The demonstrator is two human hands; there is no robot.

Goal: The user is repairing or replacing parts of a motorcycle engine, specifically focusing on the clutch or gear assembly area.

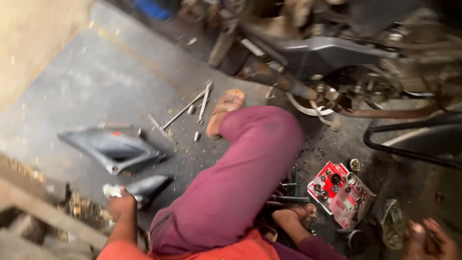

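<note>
Observed from the head camera; the frame is motion-blurred throughout.

**Step in hand.** The person sits on the grey concrete floor (106, 82) with one maroon-trousered leg (240, 178) folded across the view. The work appears to be at the stage of reaching out for a part. The left hand (120, 203) is extended to the lower left and rests on a small pale, shiny piece (112, 190). That piece lies at the near end of a dark grey pointed plastic panel (149, 185) and touches it or sits just beside it (blur prevents a firmer finding).

**Left hand.** The fingers are curled over the pale piece. I cannot tell whether they are clamped on it or merely laid on top.

**Right hand.** The right hand (429, 239) is at the lower right corner, fingers loosely apart, with nothing seen in it. It is near a red blister tray of small round metal parts (328, 182) and a clear plastic bag of fittings (350, 202).

**Next move, as judged.** A lift would call for a settled grip on the pale piece, kept clear of the panel's edge.

**Surroundings.**
- A larger grey plastic side panel (113, 149) lies just beyond the left hand.
- Long steel spanners (185, 110) lie near a sandalled foot (225, 111).
- A stripped motorcycle (332, 53) stands at the top.
</note>
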